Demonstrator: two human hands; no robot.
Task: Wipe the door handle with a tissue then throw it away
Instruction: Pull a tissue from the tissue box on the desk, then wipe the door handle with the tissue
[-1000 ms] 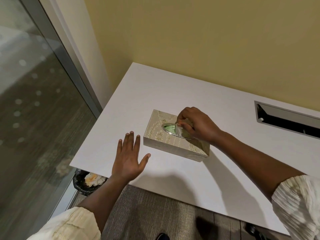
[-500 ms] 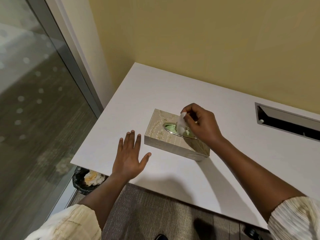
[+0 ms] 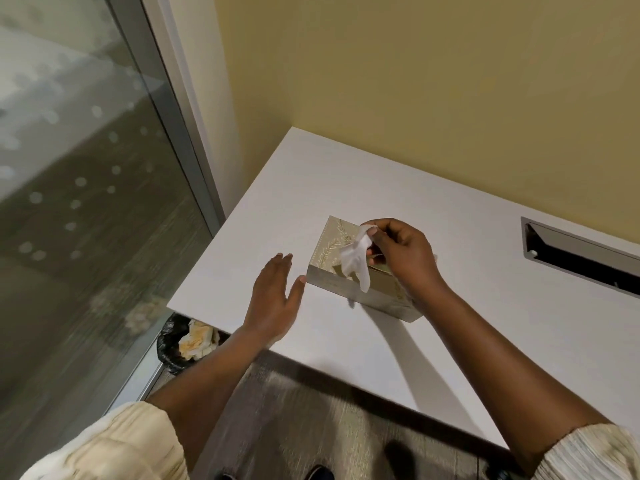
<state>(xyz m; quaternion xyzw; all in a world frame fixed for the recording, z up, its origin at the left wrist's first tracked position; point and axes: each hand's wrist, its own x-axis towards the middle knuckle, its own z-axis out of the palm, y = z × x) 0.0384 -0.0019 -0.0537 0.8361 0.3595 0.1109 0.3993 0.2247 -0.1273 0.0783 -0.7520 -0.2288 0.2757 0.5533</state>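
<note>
Tissue box, gold-and-silver card with a leaf pattern (image 3: 334, 252), sits near frame centre on the white rectangular table (image 3: 346, 174). One white crumpled tissue (image 3: 355, 259) stands partly out of its top slot; the lower tail drapes over the near side of the box. Slot itself mostly covered by tissue and hand, so what remains inside cannot be seen.

Right hand (image 3: 403, 256) above the box, thumb and fingertips pinching the tissue's upper end. Left hand (image 3: 273, 301) flat and spread, fingers together, hovering low over the table just left of the box; thumb tip at or very near the box corner, contact unclear. Motion blur on this hand.

Round bin with black liner (image 3: 169, 351), lower left, half hidden under the table edge; holds crumpled pale paper with yellowish staining (image 3: 195, 341).

Recessed dark metal-rimmed cable slot (image 3: 581, 258) in the table at right, cut off by the frame edge; interior too dark to read.

Glass panel with frosted dots (image 3: 69, 202) fills the left side, grey metal frame (image 3: 166, 133) beside it. No handle visible on it. Cream pleated sleeves (image 3: 114, 445) cut off at the bottom corners.
</note>
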